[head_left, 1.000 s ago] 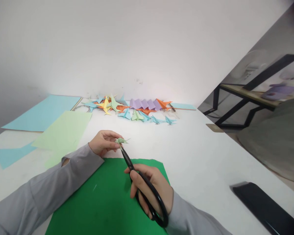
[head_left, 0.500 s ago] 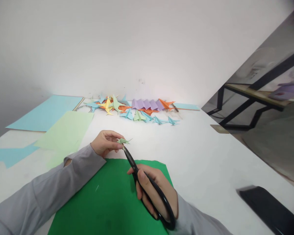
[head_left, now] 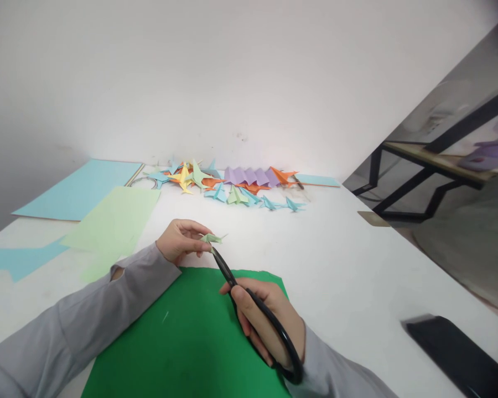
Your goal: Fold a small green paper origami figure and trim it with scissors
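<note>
A small pale green folded-paper figure [head_left: 213, 239] is pinched in my left hand [head_left: 182, 241], with a thin point sticking out to the right. My right hand [head_left: 269, 312] grips a pair of black-handled scissors [head_left: 283, 337], fingers around the handles. The scissors' tips reach the underside of the paper figure, close to my left fingertips; whether paper lies between the blades is too small to tell. Beneath both forearms spreads a green sheet [head_left: 178, 337] on the white table [head_left: 348, 265].
Folded paper figures [head_left: 197, 176] in several colours and a pleated purple paper [head_left: 251, 176] line the wall. Blue [head_left: 74, 190] and light green sheets [head_left: 114, 218] lie at left. A black flat object [head_left: 460, 354] rests at right; a black-framed shelf [head_left: 423, 166] stands beyond.
Both hands, the paper figure and the scissors appear slightly further right, partly with a small shift of the whole view. The scissor handles look closer together than before.
</note>
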Available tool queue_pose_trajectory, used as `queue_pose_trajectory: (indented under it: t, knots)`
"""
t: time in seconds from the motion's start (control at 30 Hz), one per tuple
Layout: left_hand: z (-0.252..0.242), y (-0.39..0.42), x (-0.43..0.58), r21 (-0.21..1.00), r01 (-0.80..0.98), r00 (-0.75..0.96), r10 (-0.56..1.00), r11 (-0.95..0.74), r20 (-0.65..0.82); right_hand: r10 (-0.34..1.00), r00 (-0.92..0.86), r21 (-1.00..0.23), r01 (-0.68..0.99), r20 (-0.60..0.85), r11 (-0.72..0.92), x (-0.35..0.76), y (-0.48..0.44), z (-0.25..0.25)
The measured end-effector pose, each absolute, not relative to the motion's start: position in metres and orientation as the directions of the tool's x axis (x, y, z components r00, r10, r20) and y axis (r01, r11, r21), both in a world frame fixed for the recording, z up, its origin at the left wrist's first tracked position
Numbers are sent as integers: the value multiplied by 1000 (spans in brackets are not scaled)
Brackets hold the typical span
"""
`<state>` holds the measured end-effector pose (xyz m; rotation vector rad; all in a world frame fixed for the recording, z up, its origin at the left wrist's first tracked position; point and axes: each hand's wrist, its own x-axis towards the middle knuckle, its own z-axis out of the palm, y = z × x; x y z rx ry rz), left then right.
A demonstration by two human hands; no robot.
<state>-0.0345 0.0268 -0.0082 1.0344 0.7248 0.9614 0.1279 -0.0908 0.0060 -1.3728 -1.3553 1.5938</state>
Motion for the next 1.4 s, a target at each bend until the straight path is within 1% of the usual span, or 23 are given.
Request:
queue_pose_trajectory:
  t: [0.13,0.47,0.9,1.13,1.2,1.3,1.4]
  knots:
    - [-10,27,-35,938,-294,417,908,186,-49,910,-256,-943,156,-326,-294,128,-91,6]
    - [-11,28,-35,938,-297,411,911,176,-41,920,-234,-947,139,-316,-290,129,-92,0]
    - [-11,28,-36,941,-294,432,901,170,-28,932,-223,-949,206,-284,-240,131,-90,-2]
    - [-12,28,-35,933,-311,412,910,179,-37,939,-213,-948,230,-269,-219,129,-90,2]
    - [-11,28,-36,924,-332,390,920,192,-52,946,-209,-950,244,-247,-195,127,-90,6]
    - [-10,31,-38,886,-409,325,942,219,-83,964,-192,-952,278,-182,-124,126,-90,8]
    - [-8,32,-39,839,-479,309,944,260,-116,994,-86,-938,345,-63,-30,129,-86,4]
